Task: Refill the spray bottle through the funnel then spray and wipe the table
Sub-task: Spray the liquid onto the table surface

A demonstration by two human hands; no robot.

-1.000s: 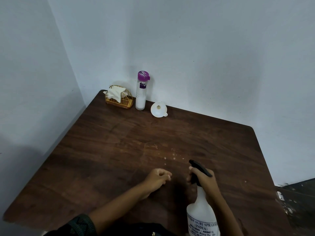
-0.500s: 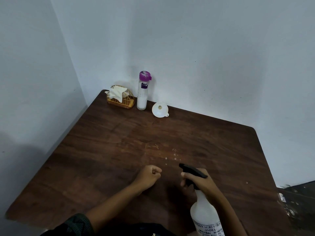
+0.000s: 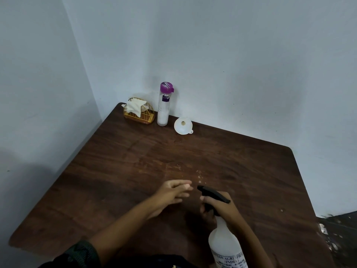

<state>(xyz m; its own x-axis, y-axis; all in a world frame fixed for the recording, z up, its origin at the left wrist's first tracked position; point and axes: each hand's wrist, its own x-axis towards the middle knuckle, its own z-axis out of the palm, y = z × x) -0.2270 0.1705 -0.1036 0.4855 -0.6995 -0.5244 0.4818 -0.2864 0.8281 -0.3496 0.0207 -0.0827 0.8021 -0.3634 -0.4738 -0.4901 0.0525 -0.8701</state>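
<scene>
Head view, spray bottle (image 3: 225, 246) in right hand (image 3: 222, 206)

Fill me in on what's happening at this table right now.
A person is at a dark wooden table. The right hand grips the neck of a white spray bottle with its black trigger head pointing forward over small droplets on the wood. The left hand hovers open beside the nozzle, holding nothing. At the far corner stand a white funnel, a tall purple-capped bottle and a gold wire holder with a white cloth, all untouched.
</scene>
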